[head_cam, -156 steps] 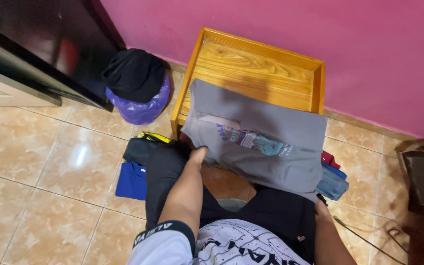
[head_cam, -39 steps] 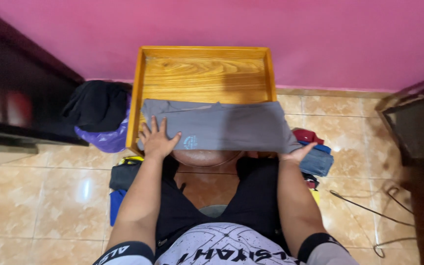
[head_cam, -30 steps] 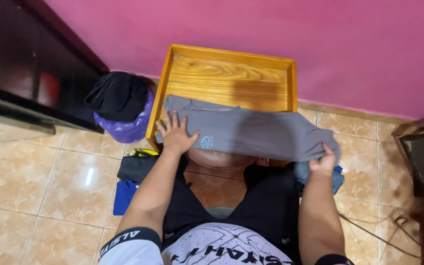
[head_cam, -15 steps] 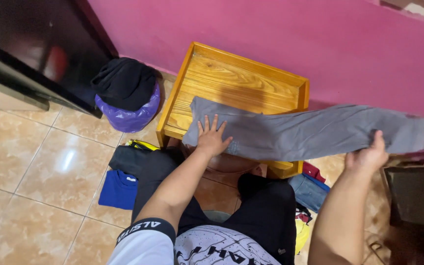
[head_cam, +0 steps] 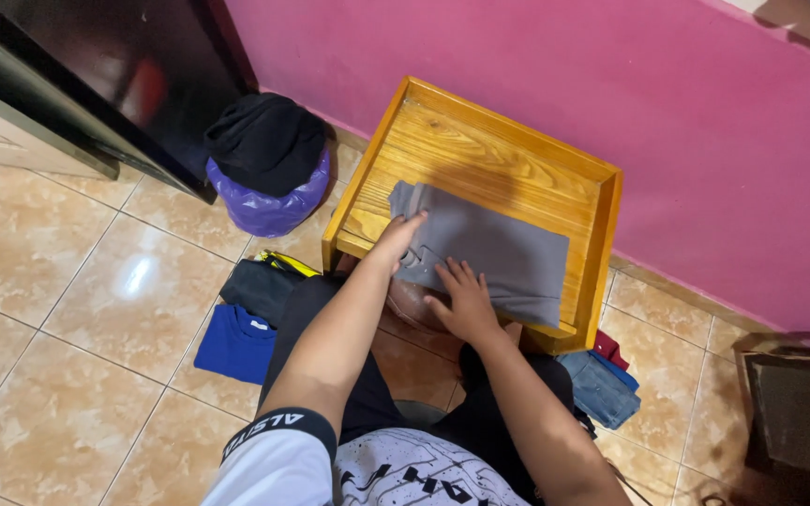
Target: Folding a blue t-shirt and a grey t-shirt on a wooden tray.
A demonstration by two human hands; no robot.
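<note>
we've got the folded grey garment (head_cam: 487, 248) lying in the wooden tray (head_cam: 602, 239) | left hand (head_cam: 396, 236), right hand (head_cam: 461, 300) flat on it, fingers spread | soft, light, probably floppy; best gripped at the folded edges

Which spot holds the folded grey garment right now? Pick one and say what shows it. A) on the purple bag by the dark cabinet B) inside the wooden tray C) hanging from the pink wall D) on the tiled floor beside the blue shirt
B: the folded grey garment lies flat inside the wooden tray, with the left hand and right hand pressing on its near edge.
</note>
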